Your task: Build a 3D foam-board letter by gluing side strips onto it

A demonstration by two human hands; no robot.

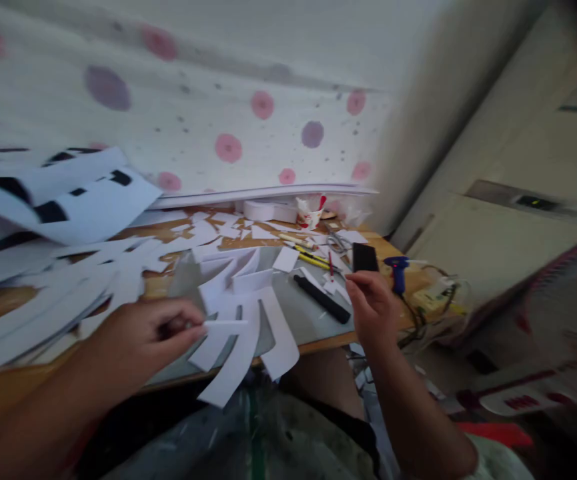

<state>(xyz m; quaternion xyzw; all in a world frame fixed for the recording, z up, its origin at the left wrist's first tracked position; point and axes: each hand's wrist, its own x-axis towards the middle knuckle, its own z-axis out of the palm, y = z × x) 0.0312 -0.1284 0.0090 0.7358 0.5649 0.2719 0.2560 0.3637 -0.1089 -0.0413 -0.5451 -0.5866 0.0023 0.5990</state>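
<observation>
My left hand (143, 333) is closed in a pinch on the end of a white paper strip (225, 327) above the near edge of the table. My right hand (371, 303) is closed around a black phone (365, 257), held upright over the table's right side. Several cut white paper strips (248, 313) lie fanned out on a grey cutting mat (308, 313) between the two hands, some hanging over the table edge.
A black craft knife (322, 299), yellow pencils (311, 257), scissors (337, 241), a paper cup (311, 215) and a blue glue gun (398, 272) lie on the wooden table (328, 343). Paper sheets (68, 200) pile at left. A dotted wall stands behind.
</observation>
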